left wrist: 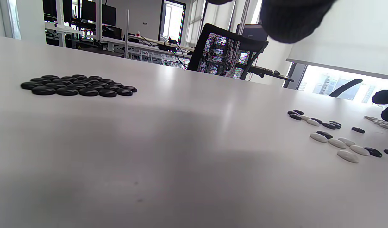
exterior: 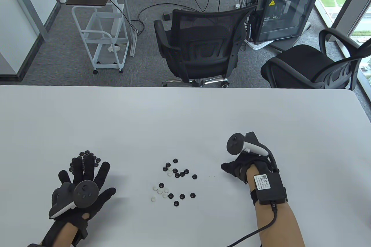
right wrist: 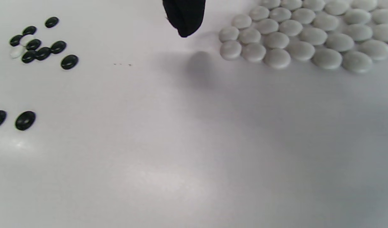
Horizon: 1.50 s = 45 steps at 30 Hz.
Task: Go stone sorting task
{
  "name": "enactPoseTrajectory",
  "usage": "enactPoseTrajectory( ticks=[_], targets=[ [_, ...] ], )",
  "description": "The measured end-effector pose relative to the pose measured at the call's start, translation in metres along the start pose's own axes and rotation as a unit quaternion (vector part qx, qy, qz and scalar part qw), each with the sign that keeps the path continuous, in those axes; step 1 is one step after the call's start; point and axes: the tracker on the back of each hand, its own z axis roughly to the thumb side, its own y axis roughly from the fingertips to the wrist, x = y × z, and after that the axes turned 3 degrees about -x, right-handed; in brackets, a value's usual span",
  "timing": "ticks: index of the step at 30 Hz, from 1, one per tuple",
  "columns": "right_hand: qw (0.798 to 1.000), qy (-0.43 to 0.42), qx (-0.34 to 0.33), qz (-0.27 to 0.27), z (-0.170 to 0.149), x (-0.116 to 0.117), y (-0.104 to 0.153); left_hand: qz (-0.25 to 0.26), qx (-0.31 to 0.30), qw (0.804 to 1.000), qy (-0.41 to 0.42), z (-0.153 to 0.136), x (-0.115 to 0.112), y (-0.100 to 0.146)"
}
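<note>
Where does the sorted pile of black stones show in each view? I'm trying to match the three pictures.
Table view: the black stone pile lies at lower left, partly under the left hand's fingertips.
Left wrist view: the pile sits at upper left on the table.
Right wrist view: not in it; only the white stone pile shows.
Shared landmark: the mixed stones mid-table.

A white table (exterior: 185,119) holds three groups of flat round stones. A tight patch of black stones (left wrist: 77,85) lies at the left, a tight patch of white stones (right wrist: 308,31) at the right, and a loose scatter of mixed black and white stones (exterior: 174,181) lies between them.
</note>
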Motion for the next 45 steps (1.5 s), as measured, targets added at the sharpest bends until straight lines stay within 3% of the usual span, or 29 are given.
enactPoseTrajectory(
  ticks=[7, 14, 28, 36, 40, 45],
  targets=[
    [0.995, 0.02, -0.094, 0.01, 0.065, -0.008, -0.008, -0.001, -0.001, 1.0, -0.002, 0.0, 0.0, 0.0],
    [0.984, 0.058, -0.161, 0.043, 0.123, 0.008, -0.031, 0.001, -0.001, 1.0, 0.002, -0.001, 0.0, 0.001],
    [0.977, 0.072, -0.18, 0.086, 0.162, 0.027, -0.071, 0.009, -0.007, 1.0, 0.004, 0.0, 0.003, 0.004],
    [0.973, 0.063, -0.194, 0.109, 0.155, 0.035, -0.06, 0.011, -0.01, 1.0, 0.004, -0.001, 0.003, 0.005],
    [0.978, 0.06, -0.164, 0.111, 0.124, 0.037, -0.045, 0.011, -0.009, 1.0, 0.005, -0.001, 0.003, 0.005],
    [0.991, 0.029, -0.097, 0.091, 0.064, 0.034, -0.021, 0.01, -0.009, 1.0, 0.002, 0.0, 0.002, 0.005]
  ],
)
